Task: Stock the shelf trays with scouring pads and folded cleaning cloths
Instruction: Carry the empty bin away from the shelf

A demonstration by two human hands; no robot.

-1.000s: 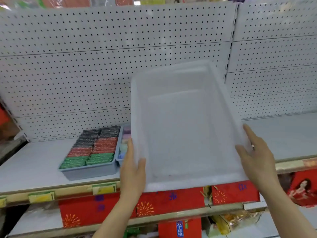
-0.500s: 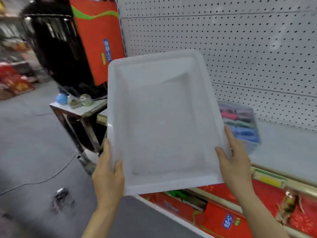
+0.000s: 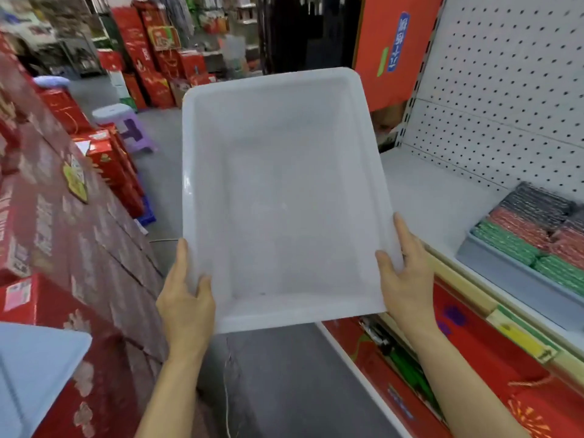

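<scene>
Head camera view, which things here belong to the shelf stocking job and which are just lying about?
Part of the job:
- empty white tray, held by left hand and right hand
- grey tray of scouring pads
- shelf

Just lying about:
- red boxes
- purple stool
- cord on the floor

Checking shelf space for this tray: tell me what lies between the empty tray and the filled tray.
In the head view, only bare white shelf lies between the empty tray and the filled tray.

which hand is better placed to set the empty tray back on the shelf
Right, probably. The right hand grips the tray edge nearest the shelf; the left hand holds the aisle-side edge.
</scene>
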